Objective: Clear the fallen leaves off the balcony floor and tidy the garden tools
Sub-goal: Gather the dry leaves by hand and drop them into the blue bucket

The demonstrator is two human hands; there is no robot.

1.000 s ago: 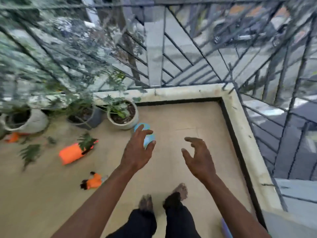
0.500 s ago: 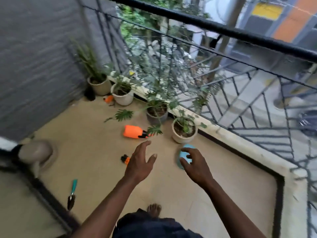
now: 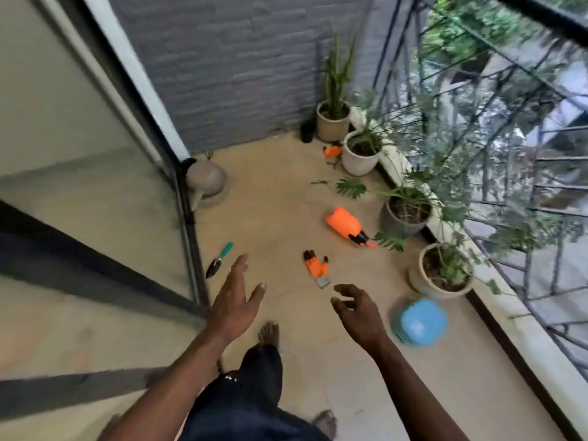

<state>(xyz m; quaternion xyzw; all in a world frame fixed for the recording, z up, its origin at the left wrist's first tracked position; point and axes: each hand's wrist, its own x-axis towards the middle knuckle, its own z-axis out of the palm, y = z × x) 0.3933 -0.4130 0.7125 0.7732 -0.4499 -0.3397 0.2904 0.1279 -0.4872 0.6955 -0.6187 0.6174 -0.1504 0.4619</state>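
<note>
While the left hand (image 3: 234,308) hovers flat and the right hand (image 3: 358,315) hangs loosely curled — both grips empty — trowel (image 3: 219,260) and sprayer (image 3: 345,226) lie on the floor (image 3: 270,202).

Left hand (image 3: 234,302) outstretched, fingers straight; right hand (image 3: 358,310) empty, fingers loosely curled.

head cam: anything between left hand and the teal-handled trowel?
Nothing. In the head view only bare floor separates the left hand from the teal-handled trowel; they are not touching.
</note>
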